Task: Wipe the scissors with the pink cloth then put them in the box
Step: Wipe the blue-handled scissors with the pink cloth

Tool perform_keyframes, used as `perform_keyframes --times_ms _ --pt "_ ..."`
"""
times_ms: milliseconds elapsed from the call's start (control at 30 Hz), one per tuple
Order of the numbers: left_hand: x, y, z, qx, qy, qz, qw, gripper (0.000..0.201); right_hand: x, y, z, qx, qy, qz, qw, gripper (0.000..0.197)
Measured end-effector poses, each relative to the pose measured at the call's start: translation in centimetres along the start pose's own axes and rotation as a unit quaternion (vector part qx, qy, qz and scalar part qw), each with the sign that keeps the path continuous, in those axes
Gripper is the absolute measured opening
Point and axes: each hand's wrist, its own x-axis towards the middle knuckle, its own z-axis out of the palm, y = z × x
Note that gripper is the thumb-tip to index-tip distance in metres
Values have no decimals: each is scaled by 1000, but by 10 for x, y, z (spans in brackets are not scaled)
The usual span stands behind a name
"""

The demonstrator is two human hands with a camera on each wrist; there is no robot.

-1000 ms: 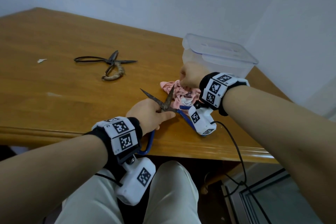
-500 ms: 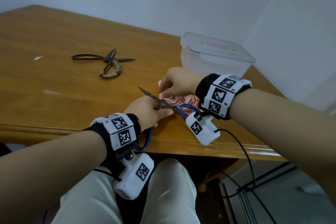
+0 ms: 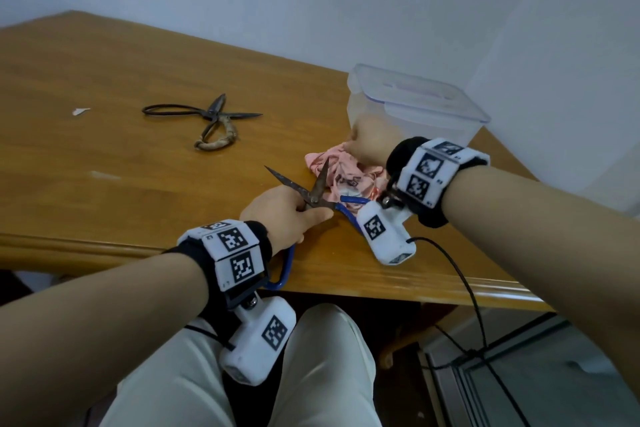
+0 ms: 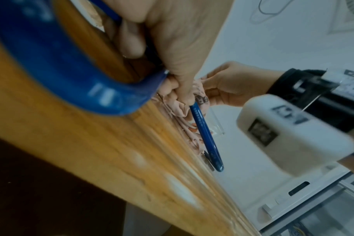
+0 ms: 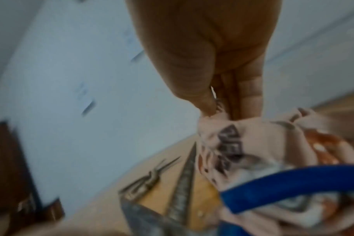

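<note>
- Your left hand (image 3: pixel 285 215) grips the blue-handled scissors (image 3: pixel 311 192) at the pivot, blades spread, low over the worktop (image 3: pixel 104 166).
- Your right hand (image 3: pixel 369 144) pinches the pink cloth (image 3: pixel 341 172) beside one blade.
- The box (image 3: pixel 412 107) stands just behind.

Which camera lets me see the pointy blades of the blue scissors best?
The head view: the blue scissors show both blades spread open and sharp, held by the left hand. The right wrist view shows the blades close but blurred. The left wrist view shows only the blue handles; the blades are hidden.
</note>
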Motion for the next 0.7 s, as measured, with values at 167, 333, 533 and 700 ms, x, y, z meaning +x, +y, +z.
perform_keyframes --times_ms 167,333,533,700 --pt "-3 3 0 2 9 2 1000 44 -1 -1 8 329 -170 160 915 22" --pt "-5 4 -2 7 11 7 1000 43 -5 -2 16 436 -191 176 862 10" --pt "-4 4 -1 8 11 1 1000 47 -7 -9 16 347 -146 133 917 45" --pt "-2 3 -1 7 5 -20 1000 50 -10 -9 11 333 -126 93 930 54"
